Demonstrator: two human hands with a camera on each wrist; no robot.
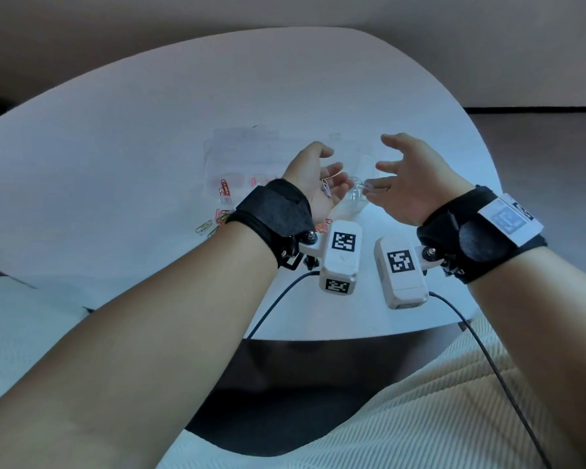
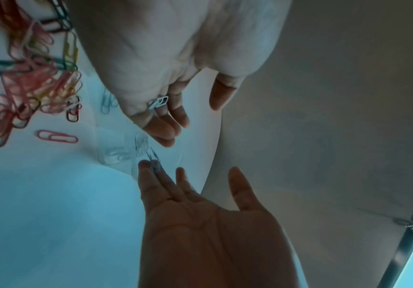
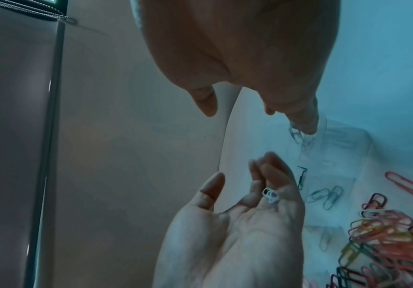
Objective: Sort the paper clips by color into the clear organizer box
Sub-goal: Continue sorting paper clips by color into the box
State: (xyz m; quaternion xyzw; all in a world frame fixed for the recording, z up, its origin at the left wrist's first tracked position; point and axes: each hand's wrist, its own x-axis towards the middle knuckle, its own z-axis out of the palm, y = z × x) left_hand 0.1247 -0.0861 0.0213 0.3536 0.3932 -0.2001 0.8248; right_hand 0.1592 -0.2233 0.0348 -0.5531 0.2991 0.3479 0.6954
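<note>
My left hand [image 1: 330, 170] is held palm-up above the white table, fingers relaxed, with a few pale paper clips [image 1: 326, 190] lying loose on them; these clips [image 2: 158, 102] look white in the left wrist view. My right hand [image 1: 379, 164] faces it with fingers spread, and blurred pale clips [image 1: 364, 191] hang at its fingertips [image 3: 307, 128]. Below the hands lies a small clear container [image 2: 116, 154]. The clear organizer box [image 1: 237, 157] sits further left and holds blue clips [image 3: 326, 194] in one compartment.
A pile of red, pink, yellow and green clips [image 2: 28, 81] lies on the table [image 1: 115, 147] left of my left wrist, with red ones [image 1: 224, 189] by the box. The table's near edge runs under my forearms. Camera cables hang from both wrists.
</note>
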